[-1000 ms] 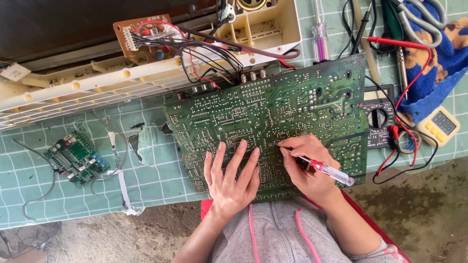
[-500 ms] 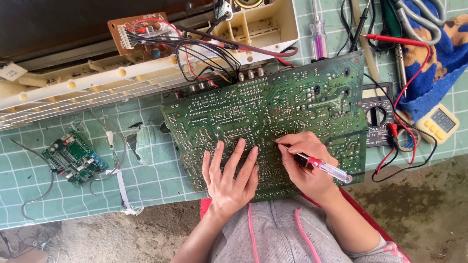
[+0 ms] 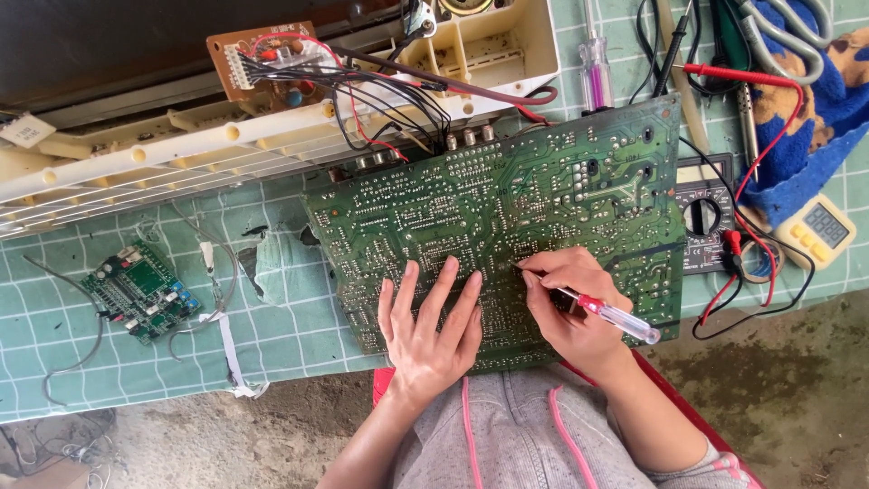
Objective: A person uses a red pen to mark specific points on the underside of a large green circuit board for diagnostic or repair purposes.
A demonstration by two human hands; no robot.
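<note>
A large green circuit board (image 3: 507,199) lies solder side up on a green gridded mat (image 3: 272,317). My left hand (image 3: 430,321) rests flat on the board's near edge, fingers spread. My right hand (image 3: 570,308) grips a small screwdriver (image 3: 611,315) with a clear and red handle, its tip touching the board just right of my left fingertips. Black and red wires (image 3: 380,91) run from the board's far edge to a small brown board (image 3: 262,59) on a cream plastic casing (image 3: 181,149).
A small green board (image 3: 140,290) with loose grey wires lies at the left. A multimeter (image 3: 706,222) with red and black leads sits to the right, beside a yellow timer (image 3: 819,231), a blue cloth (image 3: 815,100), scissors and a second screwdriver (image 3: 593,63). Bare ground borders the mat's near edge.
The screwdriver tip has shifted slightly left along the board, closer to my left fingertips. My left hand stays flat on the board.
</note>
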